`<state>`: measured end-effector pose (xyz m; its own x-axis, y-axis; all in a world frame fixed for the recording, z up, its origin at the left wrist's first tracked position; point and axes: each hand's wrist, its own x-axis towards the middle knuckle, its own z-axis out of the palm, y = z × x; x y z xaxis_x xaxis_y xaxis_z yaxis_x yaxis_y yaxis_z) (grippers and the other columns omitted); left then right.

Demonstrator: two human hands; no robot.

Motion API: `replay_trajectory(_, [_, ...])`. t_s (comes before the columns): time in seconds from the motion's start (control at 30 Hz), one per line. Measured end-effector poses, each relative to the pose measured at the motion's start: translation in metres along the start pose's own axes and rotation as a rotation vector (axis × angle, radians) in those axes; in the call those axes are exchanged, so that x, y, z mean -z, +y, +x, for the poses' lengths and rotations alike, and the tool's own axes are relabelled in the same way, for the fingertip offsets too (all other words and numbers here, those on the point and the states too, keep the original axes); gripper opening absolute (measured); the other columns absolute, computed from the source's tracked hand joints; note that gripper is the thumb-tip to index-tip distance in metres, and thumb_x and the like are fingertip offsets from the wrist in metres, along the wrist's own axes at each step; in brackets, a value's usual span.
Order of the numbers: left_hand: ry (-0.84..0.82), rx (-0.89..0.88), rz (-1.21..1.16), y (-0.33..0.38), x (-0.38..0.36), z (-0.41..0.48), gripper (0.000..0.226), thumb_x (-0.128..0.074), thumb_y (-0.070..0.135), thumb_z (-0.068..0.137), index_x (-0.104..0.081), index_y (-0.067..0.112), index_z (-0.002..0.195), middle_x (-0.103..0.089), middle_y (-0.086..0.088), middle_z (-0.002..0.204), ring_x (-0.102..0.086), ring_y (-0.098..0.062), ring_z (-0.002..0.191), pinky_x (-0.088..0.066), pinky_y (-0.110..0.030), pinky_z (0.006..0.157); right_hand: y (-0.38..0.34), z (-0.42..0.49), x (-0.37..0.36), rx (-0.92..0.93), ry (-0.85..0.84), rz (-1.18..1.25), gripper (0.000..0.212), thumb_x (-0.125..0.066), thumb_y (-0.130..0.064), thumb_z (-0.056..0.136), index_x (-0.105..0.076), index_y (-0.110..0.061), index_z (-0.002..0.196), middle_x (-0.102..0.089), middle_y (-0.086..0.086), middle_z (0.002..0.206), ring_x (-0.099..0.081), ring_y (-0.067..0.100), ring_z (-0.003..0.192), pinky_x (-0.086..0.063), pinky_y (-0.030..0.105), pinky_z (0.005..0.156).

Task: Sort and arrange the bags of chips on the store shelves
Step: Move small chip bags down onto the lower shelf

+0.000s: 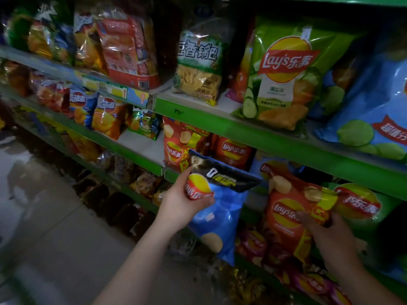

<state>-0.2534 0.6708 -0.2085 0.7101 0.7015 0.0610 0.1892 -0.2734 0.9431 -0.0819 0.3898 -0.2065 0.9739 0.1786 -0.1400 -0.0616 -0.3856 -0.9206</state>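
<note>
Below the green shelf edge (242,132), both hands work in front of the chip display. The left hand (185,201) grips a blue Lay's bag (220,219) just under its dark top seal, fingers and thumb curled round the logo corner. The bag hangs tilted and clear of the shelving, probably lifted out because it sat among red ones. The right hand (330,234) holds a red Lay's bag (284,214) by its right edge. Its fingers are blurred, but they appear curled over the front, steadying the bag upright against the stock behind. More red Lay's bags (233,150) stand just under the shelf edge, and a green cucumber Lay's bag (286,73) leans on the shelf above it. Flavours seem grouped by colour, so the blue bag likely belongs elsewhere.
</note>
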Motion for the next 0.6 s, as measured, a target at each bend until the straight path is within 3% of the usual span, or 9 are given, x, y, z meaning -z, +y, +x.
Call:
replay_trajectory(0.13, [0.090,0.110,-0.025,-0.029,0.035,-0.021,0.090,-0.089,0.056,0.042,-0.046,0.061,0.120,-0.070,0.018,0.103,-0.068,0.002,0.088,-0.052,-0.021,0.078,-0.023,0.007,-0.044,0.106,-0.019,0.087,0.058,-0.079,-0.061,0.065,-0.062,-0.035,0.113,-0.069,-0.011,0.108,-0.067,0.021,0.099,-0.054,0.047,0.088])
replay_trajectory(0.27, [0.145,0.118,0.038,-0.035,0.054,-0.021,0.097,-0.090,0.051,0.048,-0.044,0.052,0.133,-0.068,0.013,0.106,-0.067,0.000,0.086,-0.053,-0.021,0.075,-0.052,0.038,-0.114,0.158,0.014,0.108,0.062,-0.081,-0.050,0.070,-0.058,-0.025,0.122,-0.067,0.002,0.116,-0.064,0.027,0.106,-0.051,0.047,0.094])
replay_trajectory(0.4, [0.221,0.088,0.075,-0.026,0.059,-0.011,0.098,-0.090,0.046,0.055,-0.040,0.046,0.139,-0.064,0.008,0.114,-0.065,-0.008,0.093,-0.055,-0.029,0.082,-0.066,0.061,-0.174,0.149,-0.028,0.069,0.071,-0.079,-0.046,0.075,-0.052,-0.013,0.131,-0.061,0.014,0.130,-0.059,0.034,0.117,-0.048,0.048,0.098])
replay_trajectory(0.6, [0.271,0.034,0.113,0.006,0.069,0.000,0.097,-0.089,0.045,0.059,-0.038,0.040,0.142,-0.060,0.003,0.121,-0.063,-0.017,0.100,-0.054,-0.037,0.089,-0.068,0.070,-0.194,0.090,0.004,-0.151,0.083,-0.072,-0.048,0.082,-0.044,0.008,0.136,-0.048,0.030,0.140,-0.048,0.044,0.128,-0.040,0.046,0.102])
